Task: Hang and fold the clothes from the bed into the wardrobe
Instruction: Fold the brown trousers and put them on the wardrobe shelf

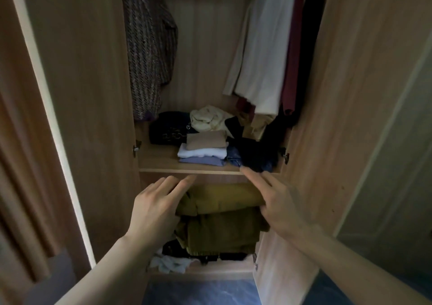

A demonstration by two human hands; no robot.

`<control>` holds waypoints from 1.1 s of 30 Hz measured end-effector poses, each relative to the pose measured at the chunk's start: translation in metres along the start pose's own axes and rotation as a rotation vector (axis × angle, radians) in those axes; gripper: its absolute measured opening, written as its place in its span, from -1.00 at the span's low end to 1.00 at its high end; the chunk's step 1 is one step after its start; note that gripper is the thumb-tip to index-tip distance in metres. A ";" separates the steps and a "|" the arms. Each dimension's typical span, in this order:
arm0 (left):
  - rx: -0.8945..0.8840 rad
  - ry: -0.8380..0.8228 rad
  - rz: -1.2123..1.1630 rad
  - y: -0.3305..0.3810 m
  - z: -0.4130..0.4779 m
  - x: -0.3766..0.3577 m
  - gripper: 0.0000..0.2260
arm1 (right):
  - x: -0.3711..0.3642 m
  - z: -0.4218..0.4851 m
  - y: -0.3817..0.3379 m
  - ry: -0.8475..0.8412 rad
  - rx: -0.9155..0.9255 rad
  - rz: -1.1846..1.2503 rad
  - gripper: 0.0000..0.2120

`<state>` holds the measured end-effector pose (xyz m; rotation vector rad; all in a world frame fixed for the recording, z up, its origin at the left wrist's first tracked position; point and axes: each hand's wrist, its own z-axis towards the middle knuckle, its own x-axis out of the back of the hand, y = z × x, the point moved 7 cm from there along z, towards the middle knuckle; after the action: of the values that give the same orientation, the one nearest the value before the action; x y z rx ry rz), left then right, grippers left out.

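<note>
**Hands set a folded mustard garment (222,198) in the wardrobe (93,71), under the shelf (187,170).**

The left hand (155,207) and right hand (280,202), fingers straight and open, press the garment's two ends. It lies on an olive garment (222,232) in the lower compartment. On the shelf, a stack of folded tops (205,151) sits beside loose dark and cream pieces. A knitted garment (149,47) and a white garment (261,47) hang above. Much looks put away, but the bed is out of view, so what remains cannot be told.
</note>
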<state>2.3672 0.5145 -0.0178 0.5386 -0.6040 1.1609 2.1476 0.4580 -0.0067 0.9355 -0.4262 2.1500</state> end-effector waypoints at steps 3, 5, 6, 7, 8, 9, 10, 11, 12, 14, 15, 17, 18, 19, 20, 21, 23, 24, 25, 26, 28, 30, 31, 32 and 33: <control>0.003 -0.027 0.006 -0.019 0.014 -0.023 -0.34 | -0.029 0.016 0.015 -0.026 0.012 0.024 -0.48; 0.014 -0.039 0.003 -0.028 0.026 -0.040 -0.34 | -0.047 0.026 0.031 -0.044 0.005 0.039 -0.51; 0.018 -0.045 0.004 -0.031 0.033 -0.048 -0.33 | -0.054 0.031 0.039 -0.038 0.002 0.048 -0.52; 0.016 -0.052 0.009 -0.033 0.041 -0.057 -0.33 | -0.060 0.036 0.049 -0.027 -0.002 0.060 -0.53; 0.009 -0.052 0.018 -0.035 0.049 -0.066 -0.34 | -0.067 0.041 0.059 -0.013 -0.004 0.072 -0.54; -0.002 -0.055 0.036 -0.037 0.058 -0.074 -0.35 | -0.074 0.048 0.068 0.000 -0.001 0.077 -0.53; -0.011 -0.058 0.058 -0.039 0.068 -0.083 -0.39 | -0.081 0.056 0.077 0.004 0.003 0.079 -0.52; -0.018 -0.055 0.076 -0.042 0.079 -0.090 -0.43 | -0.087 0.064 0.087 0.004 0.005 0.080 -0.52; -0.027 -0.055 0.090 -0.046 0.094 -0.100 -0.45 | -0.093 0.074 0.100 0.017 0.004 0.084 -0.52; -0.038 -0.045 0.101 -0.053 0.117 -0.108 -0.45 | -0.100 0.092 0.114 0.051 0.013 0.081 -0.56; -0.046 -0.048 0.117 -0.057 0.131 -0.117 -0.45 | -0.106 0.101 0.125 0.067 0.010 0.088 -0.58; -0.050 -0.049 0.136 -0.063 0.154 -0.132 -0.47 | -0.115 0.120 0.146 0.087 0.001 0.111 -0.60; -0.047 -0.045 0.138 -0.067 0.165 -0.139 -0.48 | -0.121 0.129 0.155 0.087 -0.010 0.125 -0.61; -0.041 -0.037 0.136 -0.072 0.174 -0.146 -0.48 | -0.127 0.137 0.163 0.083 -0.020 0.137 -0.62; -0.032 -0.029 0.133 -0.077 0.181 -0.153 -0.49 | -0.133 0.144 0.170 0.078 -0.025 0.143 -0.65; -0.025 -0.026 0.127 -0.081 0.187 -0.160 -0.49 | -0.139 0.150 0.176 0.071 -0.021 0.146 -0.66; -0.018 -0.025 0.114 -0.092 0.196 -0.176 -0.51 | -0.152 0.162 0.187 0.060 -0.011 0.146 -0.66; -0.018 -0.025 0.108 -0.099 0.201 -0.185 -0.51 | -0.159 0.168 0.192 0.057 -0.010 0.141 -0.65; -0.015 -0.028 0.102 -0.106 0.205 -0.193 -0.51 | -0.166 0.175 0.198 0.054 -0.012 0.134 -0.64; -0.010 -0.032 0.092 -0.114 0.209 -0.202 -0.50 | -0.175 0.181 0.203 0.050 -0.017 0.129 -0.62; 0.003 -0.038 0.065 -0.132 0.219 -0.220 -0.48 | -0.192 0.194 0.210 0.037 -0.027 0.124 -0.62; 0.042 -0.049 0.016 -0.154 0.227 -0.238 -0.41 | -0.213 0.209 0.216 0.029 -0.035 0.111 -0.62; 0.054 -0.053 -0.005 -0.162 0.231 -0.245 -0.39 | -0.220 0.215 0.219 0.018 -0.042 0.107 -0.61; 0.051 -0.049 -0.020 -0.170 0.235 -0.252 -0.39 | -0.227 0.220 0.221 0.005 -0.050 0.097 -0.60; 0.036 -0.041 -0.036 -0.179 0.240 -0.259 -0.38 | -0.236 0.227 0.224 -0.005 -0.062 0.080 -0.59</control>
<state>2.4270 0.1243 -0.0360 0.6030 -0.6074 1.1303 2.2010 0.0657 -0.0274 0.9031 -0.5385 2.1935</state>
